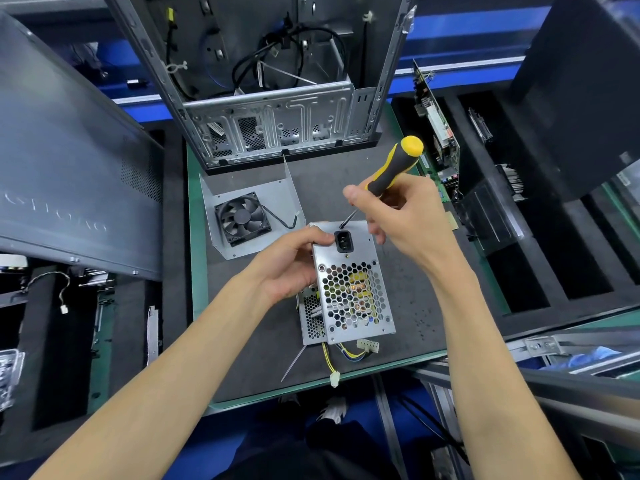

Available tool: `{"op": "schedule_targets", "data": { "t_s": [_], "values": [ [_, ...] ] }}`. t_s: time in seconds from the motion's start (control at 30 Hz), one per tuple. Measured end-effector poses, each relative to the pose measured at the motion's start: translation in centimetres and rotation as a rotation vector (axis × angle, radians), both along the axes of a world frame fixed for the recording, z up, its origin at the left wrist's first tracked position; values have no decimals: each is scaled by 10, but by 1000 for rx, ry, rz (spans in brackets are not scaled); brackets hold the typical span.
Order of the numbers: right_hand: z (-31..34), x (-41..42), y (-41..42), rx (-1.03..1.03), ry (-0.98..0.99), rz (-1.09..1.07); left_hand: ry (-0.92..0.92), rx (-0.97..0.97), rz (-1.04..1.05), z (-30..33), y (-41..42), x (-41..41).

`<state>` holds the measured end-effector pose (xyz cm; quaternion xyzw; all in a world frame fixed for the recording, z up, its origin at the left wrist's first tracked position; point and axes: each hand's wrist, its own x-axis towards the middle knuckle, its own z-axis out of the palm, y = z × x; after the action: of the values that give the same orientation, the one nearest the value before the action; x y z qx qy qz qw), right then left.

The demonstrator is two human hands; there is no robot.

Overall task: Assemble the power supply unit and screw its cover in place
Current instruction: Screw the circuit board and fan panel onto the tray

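Note:
The silver power supply unit [353, 296] stands on the dark mat, its honeycomb grille and black power socket facing me. My left hand [291, 265] grips its left side, thumb near the socket. My right hand [398, 216] holds a yellow-and-black screwdriver [394, 171], tilted, with the tip touching the unit's top edge just above the socket. Yellow and black wires with white connectors [367, 346] trail from the unit's near end. A bent metal cover plate [277, 199] with a black fan [242, 218] lies to the left behind the unit.
An open computer case [277, 129] stands at the back of the mat [408, 289]. A dark side panel [69, 161] leans at left. A circuit board [440, 133] stands upright in black foam slots at right. A thin cable tie [294, 363] lies near the front edge.

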<state>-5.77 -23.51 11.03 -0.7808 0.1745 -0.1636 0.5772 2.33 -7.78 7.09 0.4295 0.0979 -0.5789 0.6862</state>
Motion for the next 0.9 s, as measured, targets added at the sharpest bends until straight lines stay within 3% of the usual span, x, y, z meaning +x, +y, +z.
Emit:
{"op": "schedule_targets", "data": {
  "t_s": [0.2, 0.4, 0.6, 0.9],
  "values": [
    [1, -4, -13, 128, 15, 192, 18, -23, 11, -3, 0, 1],
    [-7, -2, -14, -46, 93, 126, -9, -22, -2, -6, -3, 1],
    [-16, 3, -1, -310, 19, -52, -8, -58, -13, -9, -2, 2],
    [-25, 19, 20, -413, -51, -17, -34, -79, -27, -15, -3, 3]
  ]
}}
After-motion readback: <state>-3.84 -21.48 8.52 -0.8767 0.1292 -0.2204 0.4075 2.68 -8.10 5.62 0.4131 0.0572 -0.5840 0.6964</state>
